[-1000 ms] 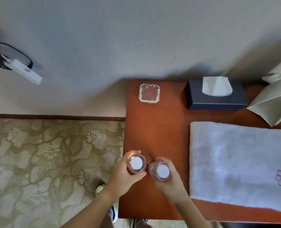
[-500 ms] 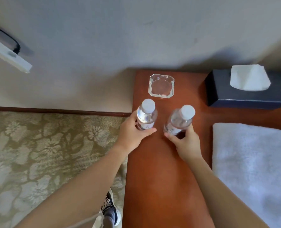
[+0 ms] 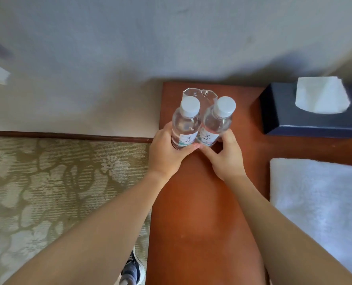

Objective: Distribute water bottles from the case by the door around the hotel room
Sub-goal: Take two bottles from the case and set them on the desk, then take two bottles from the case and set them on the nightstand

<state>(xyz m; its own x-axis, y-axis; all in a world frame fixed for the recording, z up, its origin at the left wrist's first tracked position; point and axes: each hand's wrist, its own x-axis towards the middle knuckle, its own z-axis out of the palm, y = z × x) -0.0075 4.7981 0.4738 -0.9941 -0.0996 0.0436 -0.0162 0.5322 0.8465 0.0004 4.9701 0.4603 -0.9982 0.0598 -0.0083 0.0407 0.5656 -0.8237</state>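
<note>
Two clear water bottles with white caps stand side by side on the reddish-brown table (image 3: 201,212), touching each other. My left hand (image 3: 166,153) grips the left bottle (image 3: 186,122) around its labelled lower part. My right hand (image 3: 225,156) holds the right bottle (image 3: 219,122) at its base. Both bottles lean slightly away from me, in front of a glass ashtray (image 3: 199,93) near the table's far left corner. The case is not in view.
A dark tissue box (image 3: 315,124) sits at the table's back right. A white towel (image 3: 323,202) covers the right side. The wall runs behind the table, and patterned carpet (image 3: 47,192) lies to the left. My shoe (image 3: 132,270) shows beside the table's near edge.
Both hands have carried the bottles from the table's near left edge toward the far end by the ashtray, and brought them together until they touch.
</note>
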